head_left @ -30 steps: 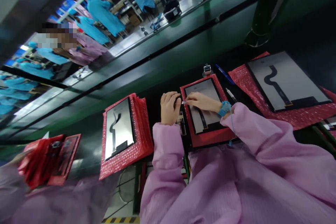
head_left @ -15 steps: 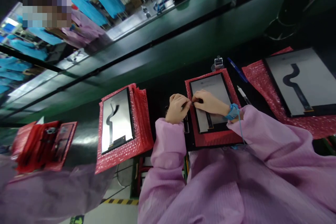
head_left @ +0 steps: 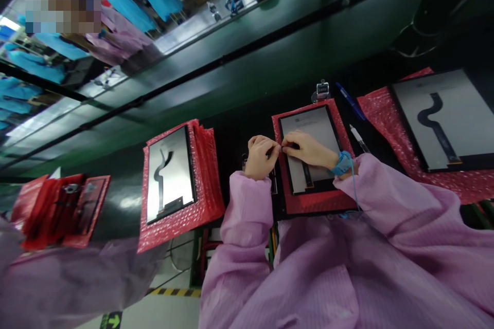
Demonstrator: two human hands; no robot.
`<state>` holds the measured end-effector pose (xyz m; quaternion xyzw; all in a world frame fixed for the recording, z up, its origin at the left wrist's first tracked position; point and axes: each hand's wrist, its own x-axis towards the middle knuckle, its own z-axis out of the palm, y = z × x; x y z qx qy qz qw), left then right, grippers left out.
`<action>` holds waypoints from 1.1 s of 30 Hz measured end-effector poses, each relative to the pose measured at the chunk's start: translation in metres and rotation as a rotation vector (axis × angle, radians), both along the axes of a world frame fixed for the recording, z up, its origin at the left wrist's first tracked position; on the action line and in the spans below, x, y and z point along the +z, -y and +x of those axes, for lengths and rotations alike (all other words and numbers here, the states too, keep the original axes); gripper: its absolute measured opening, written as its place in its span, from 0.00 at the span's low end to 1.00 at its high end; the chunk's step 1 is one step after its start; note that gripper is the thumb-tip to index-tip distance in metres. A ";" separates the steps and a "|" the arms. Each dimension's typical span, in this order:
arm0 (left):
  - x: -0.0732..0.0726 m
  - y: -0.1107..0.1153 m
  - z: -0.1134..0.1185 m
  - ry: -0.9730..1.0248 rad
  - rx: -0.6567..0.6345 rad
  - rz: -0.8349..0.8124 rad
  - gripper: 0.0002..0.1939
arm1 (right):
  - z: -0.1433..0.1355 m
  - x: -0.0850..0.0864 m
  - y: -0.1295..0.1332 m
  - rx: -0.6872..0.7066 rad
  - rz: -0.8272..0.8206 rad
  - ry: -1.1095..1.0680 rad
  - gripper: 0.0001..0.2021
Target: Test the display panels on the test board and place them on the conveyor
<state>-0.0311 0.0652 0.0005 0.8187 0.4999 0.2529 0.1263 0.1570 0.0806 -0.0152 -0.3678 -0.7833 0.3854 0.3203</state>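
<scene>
My left hand is closed in a pinch at the left edge of the middle display panel. Facing it, my right hand also pinches, its fingertips almost touching the left ones; a blue wrist strap circles that wrist. What the fingertips hold is too small to make out. The grey-backed panel lies on a red bubble-wrap sheet, and the right hand covers part of it. A dark ribbon cable shows below the right hand.
At left, another panel tops a stack of red bubble bags. A further panel lies at right. Behind the middle one are a tally counter, a blue pen and a white pen. A co-worker's sleeve reaches in lower left.
Both hands keep their pinch at the panel's left edge, with only slight finger movement. The camera view has shifted a little.
</scene>
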 end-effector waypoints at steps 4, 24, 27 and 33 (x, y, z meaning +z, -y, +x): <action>-0.004 -0.002 -0.002 0.037 -0.024 0.003 0.10 | 0.000 0.004 0.001 -0.021 -0.020 0.000 0.08; -0.052 0.123 0.058 -0.022 0.316 0.131 0.45 | 0.071 -0.021 -0.059 -0.964 0.114 0.436 0.13; -0.056 0.123 0.057 -0.009 0.373 0.117 0.48 | 0.077 -0.015 -0.062 -0.921 0.096 0.263 0.12; -0.049 0.121 0.051 0.197 0.360 0.002 0.52 | 0.082 0.007 -0.044 -0.714 0.171 -0.181 0.16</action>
